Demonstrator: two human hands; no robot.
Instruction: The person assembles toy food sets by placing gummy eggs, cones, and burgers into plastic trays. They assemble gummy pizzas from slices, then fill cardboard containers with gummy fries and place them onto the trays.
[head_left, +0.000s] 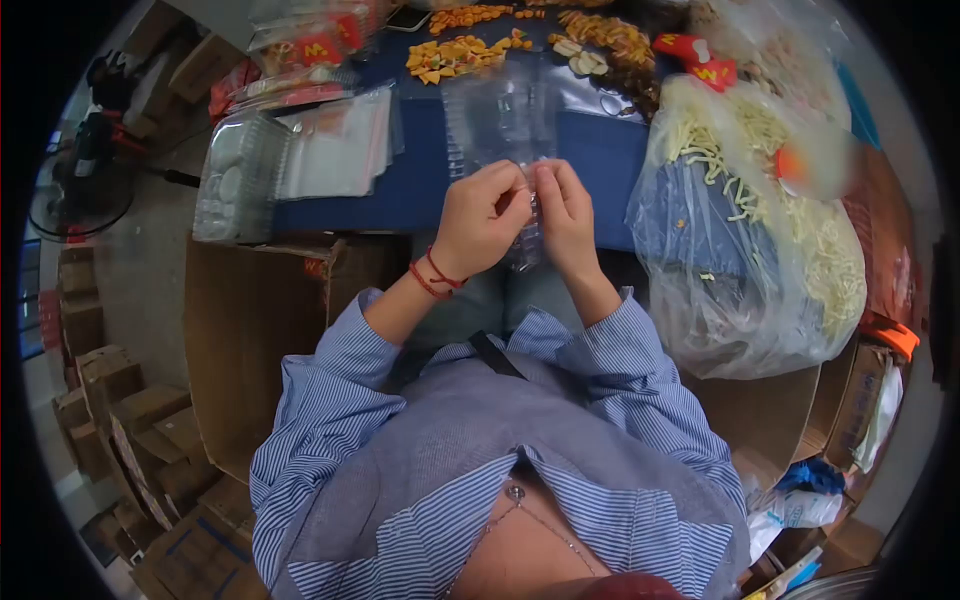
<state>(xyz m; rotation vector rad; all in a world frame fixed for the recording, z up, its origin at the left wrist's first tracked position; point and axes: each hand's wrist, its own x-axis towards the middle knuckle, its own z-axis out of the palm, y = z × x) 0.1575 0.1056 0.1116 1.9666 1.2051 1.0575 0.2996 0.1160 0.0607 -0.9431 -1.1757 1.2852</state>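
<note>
A clear plastic tray [500, 115] with ridged edges lies at the near edge of the blue table [600, 165], partly blurred. My left hand [485, 215], with red cords at the wrist, is closed at the tray's near end, thumb and fingers pinched on it. Beside it my right hand [565, 215] pinches the same end, its thumb close to the left fingers. The tray's near tip hangs below both hands over the table edge. What lies between the fingertips is too small to make out.
Stacked clear trays [235, 185] and white sheets [335, 150] lie at the left. Orange pieces [450, 60] are at the back. A large plastic bag [720, 310] of pale strips fills the right. Cardboard boxes [245, 330] stand below the table.
</note>
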